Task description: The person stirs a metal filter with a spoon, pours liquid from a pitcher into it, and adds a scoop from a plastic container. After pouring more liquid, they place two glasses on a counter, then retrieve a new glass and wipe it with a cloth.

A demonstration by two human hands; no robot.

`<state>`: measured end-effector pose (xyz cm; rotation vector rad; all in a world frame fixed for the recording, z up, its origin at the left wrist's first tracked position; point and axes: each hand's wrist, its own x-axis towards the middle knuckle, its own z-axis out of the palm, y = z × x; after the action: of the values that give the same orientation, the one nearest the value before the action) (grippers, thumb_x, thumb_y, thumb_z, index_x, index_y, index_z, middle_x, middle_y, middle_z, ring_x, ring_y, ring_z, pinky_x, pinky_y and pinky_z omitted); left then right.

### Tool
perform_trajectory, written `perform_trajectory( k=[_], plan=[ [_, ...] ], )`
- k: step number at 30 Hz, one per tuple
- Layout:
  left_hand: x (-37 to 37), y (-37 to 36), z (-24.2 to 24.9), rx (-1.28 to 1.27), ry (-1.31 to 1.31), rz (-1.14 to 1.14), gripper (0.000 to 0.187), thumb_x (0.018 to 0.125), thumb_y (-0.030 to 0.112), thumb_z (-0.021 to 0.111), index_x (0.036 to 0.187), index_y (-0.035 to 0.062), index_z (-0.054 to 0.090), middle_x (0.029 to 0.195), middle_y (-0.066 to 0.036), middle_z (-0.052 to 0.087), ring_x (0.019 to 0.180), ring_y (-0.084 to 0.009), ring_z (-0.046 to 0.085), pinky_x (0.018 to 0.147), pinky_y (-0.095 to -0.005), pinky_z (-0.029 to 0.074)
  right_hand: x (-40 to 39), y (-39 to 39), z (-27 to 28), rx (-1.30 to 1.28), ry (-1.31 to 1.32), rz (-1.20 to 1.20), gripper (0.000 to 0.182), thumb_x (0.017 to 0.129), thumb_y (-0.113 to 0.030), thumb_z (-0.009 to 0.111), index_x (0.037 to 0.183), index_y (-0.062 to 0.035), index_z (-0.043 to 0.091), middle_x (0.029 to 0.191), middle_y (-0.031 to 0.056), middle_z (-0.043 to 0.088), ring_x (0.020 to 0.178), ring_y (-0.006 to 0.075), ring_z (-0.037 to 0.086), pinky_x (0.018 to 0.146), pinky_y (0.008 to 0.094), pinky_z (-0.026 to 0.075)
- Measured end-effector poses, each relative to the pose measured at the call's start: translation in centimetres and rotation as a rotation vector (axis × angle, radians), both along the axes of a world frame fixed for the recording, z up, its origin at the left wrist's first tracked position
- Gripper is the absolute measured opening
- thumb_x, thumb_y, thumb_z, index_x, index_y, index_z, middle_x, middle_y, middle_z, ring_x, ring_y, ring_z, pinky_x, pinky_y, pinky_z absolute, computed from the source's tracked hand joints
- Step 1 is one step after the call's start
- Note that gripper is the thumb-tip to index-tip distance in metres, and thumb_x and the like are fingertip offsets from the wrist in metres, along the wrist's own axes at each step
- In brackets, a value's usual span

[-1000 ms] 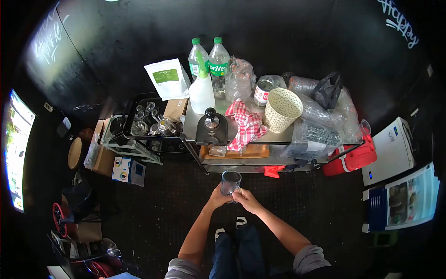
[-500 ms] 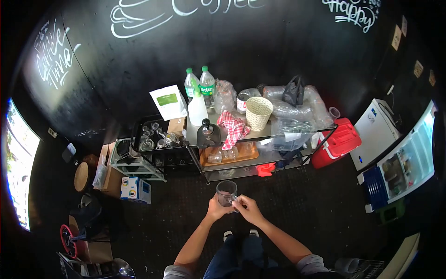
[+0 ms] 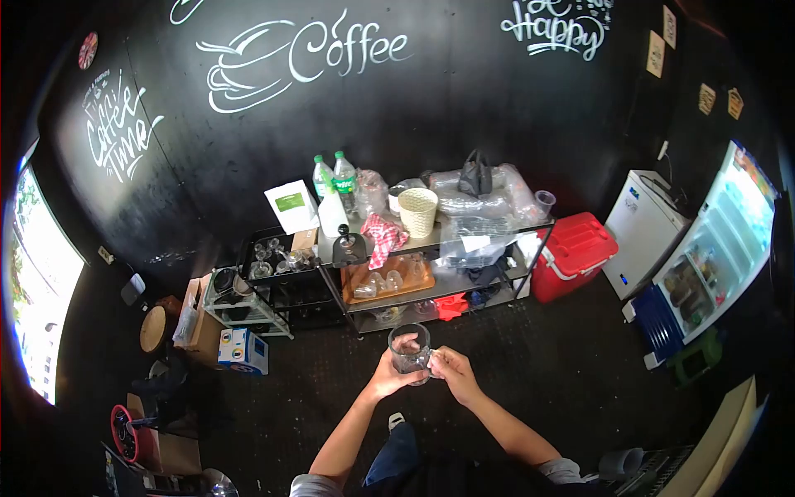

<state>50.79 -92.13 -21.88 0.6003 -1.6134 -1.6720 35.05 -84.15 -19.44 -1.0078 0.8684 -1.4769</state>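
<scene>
A clear glass mug (image 3: 409, 341) is held up in front of my body, its rim tilted toward the shelf. My left hand (image 3: 389, 377) wraps round its left side, with fingers showing through the glass and the thumb across the front. My right hand (image 3: 455, 375) pinches the handle on the right side. The mug looks see-through, and I make out nothing in it. Beyond it, an orange-brown tray (image 3: 418, 286) on the shelf's middle level bears several clear glasses (image 3: 377, 282).
A metal shelf unit (image 3: 389, 304) stands ahead, with a red-checked cloth (image 3: 383, 236), a woven basket (image 3: 418, 214) and Sprite bottles (image 3: 344, 184) on top. To the right are a red cooler (image 3: 575, 248), a white freezer (image 3: 638, 232) and a lit fridge (image 3: 719, 248). Boxes (image 3: 243, 351) sit left.
The view has shifted, and the shelf unit now appears lower and farther left. My left fingers now show through the mug. One foot is visible instead of two. Both hands still hold the mug.
</scene>
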Motion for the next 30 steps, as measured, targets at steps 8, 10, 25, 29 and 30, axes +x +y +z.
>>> perform_trajectory(
  k=[8, 10, 25, 29, 30],
  plan=[
    [-7.7, 6.2, 3.0, -0.035, 0.126, -0.108, 0.074, 0.059, -0.003, 0.079, 0.123, 0.0057, 0.045, 0.117, -0.007, 0.053, 0.112, -0.0172, 0.051, 0.098, -0.0352, 0.040, -6.6, 8.2, 2.6, -0.056, 0.014, -0.120, 0.018, 0.094, -0.019, 0.054, 0.084, -0.0046, 0.056, 0.074, -0.0037, 0.049, 0.064, 0.0032, 0.040, 0.059, 0.0194, 0.032],
    [-10.3, 7.0, 4.0, -0.130, 0.150, -0.078, 0.074, 0.059, -0.001, 0.081, 0.123, 0.0052, 0.045, 0.117, -0.008, 0.056, 0.111, -0.0183, 0.053, 0.097, -0.0357, 0.041, -8.0, 9.4, 3.7, -0.099, 0.085, -0.241, 0.017, 0.094, -0.019, 0.055, 0.085, -0.0050, 0.057, 0.075, -0.0045, 0.050, 0.067, 0.0028, 0.041, 0.061, 0.0185, 0.034],
    [-28.8, 4.4, 9.9, -0.214, 0.256, -0.596, 0.080, 0.055, 0.007, 0.086, 0.125, 0.0018, 0.047, 0.113, -0.011, 0.060, 0.105, -0.0185, 0.058, 0.092, -0.0329, 0.046, -18.9, 13.3, 7.9, -0.207, 0.088, -0.800, 0.009, 0.093, -0.013, 0.054, 0.093, -0.0041, 0.056, 0.079, -0.0017, 0.051, 0.072, 0.0056, 0.046, 0.067, 0.0213, 0.037],
    [-34.7, 5.0, 9.6, -0.231, 0.303, -0.823, 0.080, 0.055, 0.008, 0.086, 0.124, 0.0016, 0.047, 0.111, -0.010, 0.060, 0.103, -0.0170, 0.059, 0.091, -0.0326, 0.048, -20.8, 14.9, 8.1, -0.157, 0.073, -0.949, 0.013, 0.095, -0.015, 0.052, 0.091, -0.0034, 0.056, 0.078, -0.0019, 0.050, 0.070, 0.0053, 0.044, 0.065, 0.0213, 0.036],
    [-36.0, 5.9, 9.2, -0.198, 0.291, -0.869, 0.080, 0.055, 0.009, 0.086, 0.125, 0.0014, 0.047, 0.111, -0.010, 0.060, 0.103, -0.0168, 0.059, 0.091, -0.0325, 0.048, -21.0, 15.7, 8.2, -0.126, 0.087, -1.029, 0.015, 0.095, -0.017, 0.051, 0.090, -0.0036, 0.057, 0.077, -0.0028, 0.050, 0.068, 0.0046, 0.041, 0.062, 0.0208, 0.035]
  ],
)
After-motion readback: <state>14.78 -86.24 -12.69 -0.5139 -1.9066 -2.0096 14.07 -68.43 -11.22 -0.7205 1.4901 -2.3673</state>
